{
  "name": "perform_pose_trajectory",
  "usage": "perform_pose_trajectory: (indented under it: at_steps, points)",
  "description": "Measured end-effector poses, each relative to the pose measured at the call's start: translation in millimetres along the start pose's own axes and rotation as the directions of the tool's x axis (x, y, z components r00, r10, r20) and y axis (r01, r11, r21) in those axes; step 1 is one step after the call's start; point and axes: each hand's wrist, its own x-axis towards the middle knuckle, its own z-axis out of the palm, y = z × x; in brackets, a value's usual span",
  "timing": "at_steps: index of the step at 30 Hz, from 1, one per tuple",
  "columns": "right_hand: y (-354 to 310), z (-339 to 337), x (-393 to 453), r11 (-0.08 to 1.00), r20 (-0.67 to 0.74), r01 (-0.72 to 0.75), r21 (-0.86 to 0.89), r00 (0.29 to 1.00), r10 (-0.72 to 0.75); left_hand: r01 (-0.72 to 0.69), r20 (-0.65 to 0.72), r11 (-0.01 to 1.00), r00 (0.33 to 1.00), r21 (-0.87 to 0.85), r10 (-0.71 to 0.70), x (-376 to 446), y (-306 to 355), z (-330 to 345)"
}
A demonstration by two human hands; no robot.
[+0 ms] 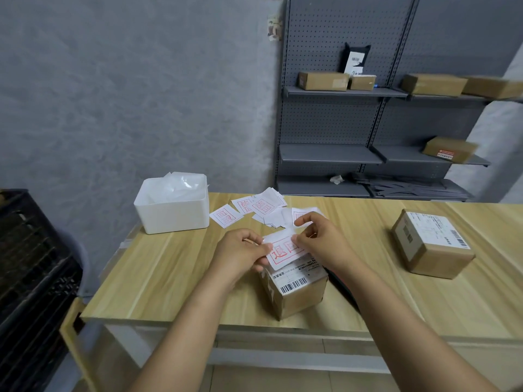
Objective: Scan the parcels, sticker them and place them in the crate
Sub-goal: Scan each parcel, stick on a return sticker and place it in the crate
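Note:
A small cardboard parcel (297,292) with a barcode label stands near the table's front edge. Just above its top I hold a white sticker (283,251) printed with red characters. My left hand (240,254) pinches the sticker's left edge. My right hand (319,239) pinches its upper right edge. A second labelled parcel (433,244) sits on the table to the right. More red-printed stickers (254,209) lie scattered at the back of the table. The black crate (31,278) stands at the far left beside the table.
A white plastic box (172,206) with backing papers stands at the table's back left. Grey shelving (368,123) behind the wooden table (158,273) carries several cardboard boxes.

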Motion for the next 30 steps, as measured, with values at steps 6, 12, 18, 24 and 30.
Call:
perform_pose_trajectory:
  at_steps: [6, 12, 18, 24, 30]
  points:
    - [2, 4, -7, 0.976, -0.014, 0.036, -0.215, 0.999, -0.04, -0.101, -0.075, 0.965, 0.99, 0.24, 0.122, -4, -6, 11]
    - [4, 6, -11, 0.944, -0.04, 0.087, -0.318, 0.994, -0.105, -0.143, -0.119, 0.81, 0.96, 0.569, 0.252, -4, -6, 17]
    - [7, 13, -18, 0.906, -0.056, 0.131, -0.403, 0.984, -0.167, -0.21, -0.171, 0.763, 0.906, 0.611, 0.386, -11, -17, 18]
    - [19, 19, -32, 0.867, -0.016, 0.286, -0.409, 0.947, -0.321, -0.468, -0.055, 0.691, 0.806, 0.552, 0.59, -20, -33, 28]
    - [32, 13, -37, 0.922, -0.07, 0.112, -0.371, 0.987, -0.148, -0.292, -0.19, 0.704, 0.833, 0.647, 0.52, -27, -38, 16]
